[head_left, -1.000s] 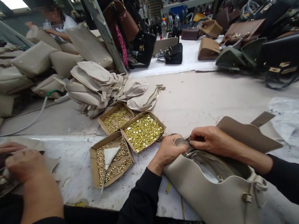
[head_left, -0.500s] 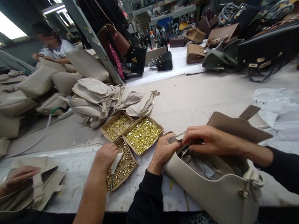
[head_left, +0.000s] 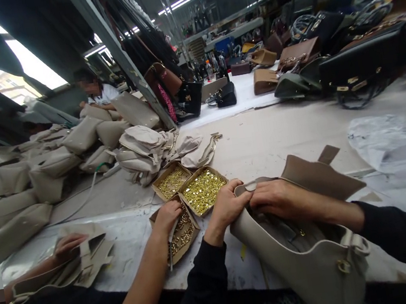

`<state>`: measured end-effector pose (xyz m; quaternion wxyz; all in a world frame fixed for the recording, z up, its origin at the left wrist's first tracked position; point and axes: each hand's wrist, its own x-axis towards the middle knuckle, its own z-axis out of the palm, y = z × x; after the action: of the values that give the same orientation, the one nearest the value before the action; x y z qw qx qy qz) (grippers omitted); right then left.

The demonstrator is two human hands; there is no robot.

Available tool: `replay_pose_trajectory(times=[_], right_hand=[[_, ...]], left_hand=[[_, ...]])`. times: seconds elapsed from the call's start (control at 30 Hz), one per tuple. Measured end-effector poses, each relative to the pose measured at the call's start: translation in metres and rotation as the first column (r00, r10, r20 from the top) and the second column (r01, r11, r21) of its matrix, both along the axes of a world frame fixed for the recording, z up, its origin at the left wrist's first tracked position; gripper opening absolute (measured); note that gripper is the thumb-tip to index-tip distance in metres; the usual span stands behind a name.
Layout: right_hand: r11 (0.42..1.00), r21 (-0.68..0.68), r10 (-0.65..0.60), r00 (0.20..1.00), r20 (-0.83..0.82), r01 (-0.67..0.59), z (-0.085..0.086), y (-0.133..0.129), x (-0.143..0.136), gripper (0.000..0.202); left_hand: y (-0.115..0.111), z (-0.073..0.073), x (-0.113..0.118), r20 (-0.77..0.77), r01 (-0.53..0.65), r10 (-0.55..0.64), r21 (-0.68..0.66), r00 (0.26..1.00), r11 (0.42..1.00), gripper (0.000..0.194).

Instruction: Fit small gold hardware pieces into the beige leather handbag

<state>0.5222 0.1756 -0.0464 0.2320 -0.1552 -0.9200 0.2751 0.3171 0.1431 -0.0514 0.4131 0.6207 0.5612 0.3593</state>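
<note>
A beige handbag (head_left: 299, 264) lies tilted at the table's front edge, its mouth open and its brown flap (head_left: 317, 178) folded back onto the table. My left hand (head_left: 228, 208) grips the far left corner of the bag's rim, with the thumb on top beside a small strap end. Close against it, my right hand (head_left: 284, 198) is closed on the same rim, its fingertips hidden inside the bag. A gold ring fitting (head_left: 344, 266) shows on the bag's near side.
Left of my hands are card trays of gold studs (head_left: 204, 188) and brass pieces (head_left: 184, 233). A co-worker's hand (head_left: 167, 217) reaches into one; the other hand (head_left: 70, 244) holds beige bag parts. Cloth linings (head_left: 145, 153), beige bags (head_left: 45, 170) and finished handbags (head_left: 366, 66) lie beyond.
The view has shifted, so the scene sits further right and lower on the left side. My right hand has turned and its fingers are deeper behind the rim. The co-worker's hand is lower in the tray.
</note>
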Motion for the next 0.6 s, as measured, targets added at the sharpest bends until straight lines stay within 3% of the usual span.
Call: replay_pose_trajectory(times=[0.13,0.3,0.43,0.6], right_hand=[[0.999,0.023,-0.023,1.0,-0.018,0.023,-0.002,0.003,0.004,0.014],[0.999,0.049,-0.008,0.998,-0.061,0.011,-0.002,0.005,0.007,0.019],[0.998,0.038,-0.035,0.993,-0.112,0.04,-0.006,0.009,0.013,0.02],[0.982,-0.085,-0.179,0.972,-0.155,0.168,-0.02,0.015,0.025,0.018]], left_hand=[[0.004,0.009,0.005,-0.085,0.007,-0.003,0.049,0.996,0.999,0.014],[0.007,0.008,0.016,-0.079,-0.049,0.057,0.092,0.995,0.995,0.015],[0.008,0.002,0.019,0.055,-0.085,0.083,0.028,0.995,0.996,0.029],[0.005,-0.008,0.016,0.22,-0.118,0.141,-0.113,0.965,0.987,0.036]])
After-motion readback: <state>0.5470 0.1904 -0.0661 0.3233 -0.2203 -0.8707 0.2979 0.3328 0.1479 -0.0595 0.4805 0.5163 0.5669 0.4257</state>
